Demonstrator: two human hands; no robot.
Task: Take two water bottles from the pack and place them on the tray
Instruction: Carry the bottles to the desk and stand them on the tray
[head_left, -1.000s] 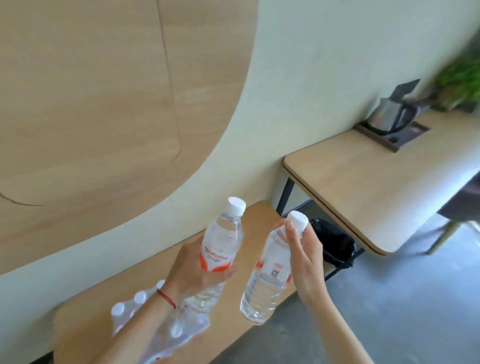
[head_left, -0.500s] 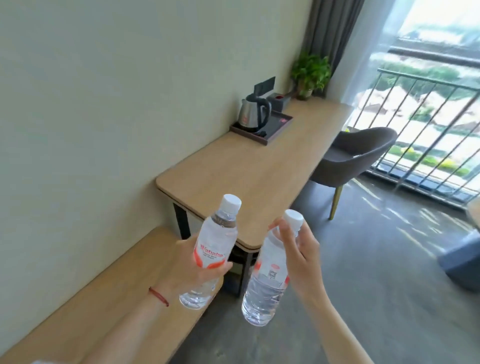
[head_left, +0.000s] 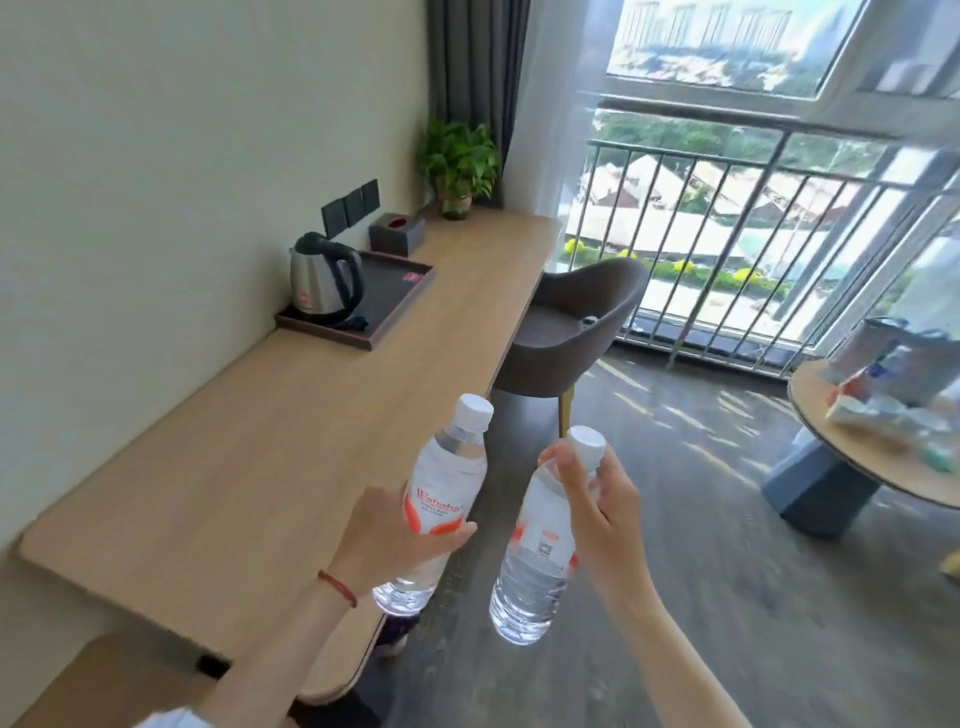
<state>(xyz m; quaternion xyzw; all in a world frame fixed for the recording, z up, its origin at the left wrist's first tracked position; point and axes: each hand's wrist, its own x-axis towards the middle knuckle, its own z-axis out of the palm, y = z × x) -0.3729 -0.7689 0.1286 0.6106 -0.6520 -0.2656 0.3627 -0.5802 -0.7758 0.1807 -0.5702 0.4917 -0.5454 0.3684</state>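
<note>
2 water bottles are held upright in the air, just off the surface's (head_left: 249, 467) near right edge. The left bottle (head_left: 447, 499) is gripped at its label by the left hand (head_left: 389, 540); the right bottle (head_left: 540, 545) is clasped near its neck by the right hand (head_left: 597, 504). The tray (head_left: 400, 306), bearing a kettle (head_left: 322, 280), is seen along the wall edge, well apart.

Clear plastic, pale wood, brushed steel.
Both water bottles, left one (head_left: 447, 488) & right one (head_left: 537, 556), are clear glossy plastic w/ matt white caps & printed film labels. Desk (head_left: 270, 441) is light wood-look top, smooth, satin. Kettle (head_left: 323, 280) has shiny steel body w/ black plastic handle. Tray (head_left: 400, 296) is dark, matt. Chair (head_left: 576, 317) is brown, matt cloth-like shell. Red cord bracelet (head_left: 337, 588) looks woven. Floor (head_left: 701, 597) is grey, dull.
</note>
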